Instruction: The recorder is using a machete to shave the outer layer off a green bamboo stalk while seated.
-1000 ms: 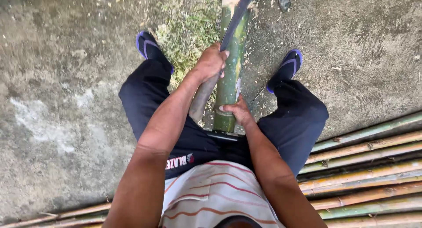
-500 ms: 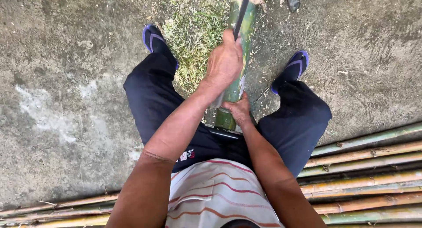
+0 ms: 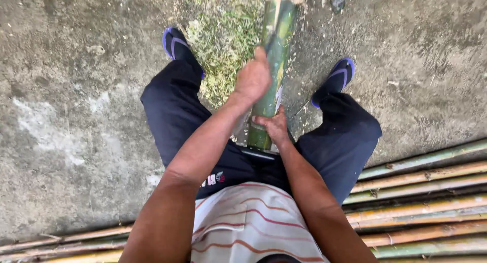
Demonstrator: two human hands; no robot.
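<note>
A rough grey concrete floor (image 3: 76, 141) carries everything. Just beyond the fingers of the raised left hand (image 3: 252, 80), a heap of green shavings (image 3: 223, 40) lies on it, beside a green bamboo pole (image 3: 274, 55) that the right hand (image 3: 274, 126) steadies. Two blue sandals (image 3: 175, 44) rest either side of the fingers. Behind the hands, split bamboo canes (image 3: 421, 192) lie side by side.

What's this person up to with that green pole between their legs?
A seated person is working on a green bamboo pole that runs out between their feet over a concrete floor. The right hand grips the near end of the pole. The left hand is closed around a tool held against the pole further up; the tool itself is blurred. Greenish shavings lie beside it, and more bamboo poles are stacked at the person's right.
</note>
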